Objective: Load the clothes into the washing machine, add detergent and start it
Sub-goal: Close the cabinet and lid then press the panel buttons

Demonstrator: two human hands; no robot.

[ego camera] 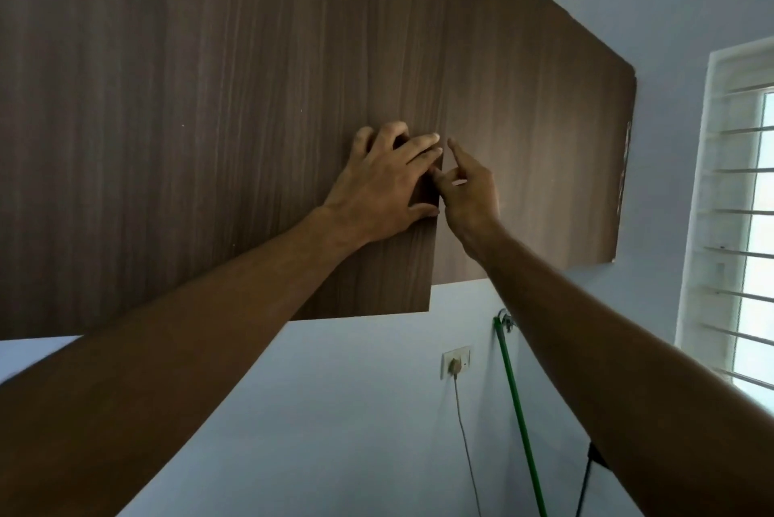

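Observation:
I am looking up at a dark wood wall cabinet. Its left door [209, 98] stands slightly ajar, in front of the right door [536, 148]. My left hand [385, 181] lies spread on the left door near its right edge, fingers fairly straight. My right hand [469, 190] is at the gap between the doors, with its index finger pointing up along the right door. Its thumb and curled fingers pinch the left door's edge. The cabinet's inside is hidden. No washing machine, clothes or detergent are in view.
Below the cabinet is a pale wall with a socket and plug [455, 361] whose cable hangs down. A green hose [519, 412] runs down from a tap [504, 322]. A barred window [737, 223] is at the right.

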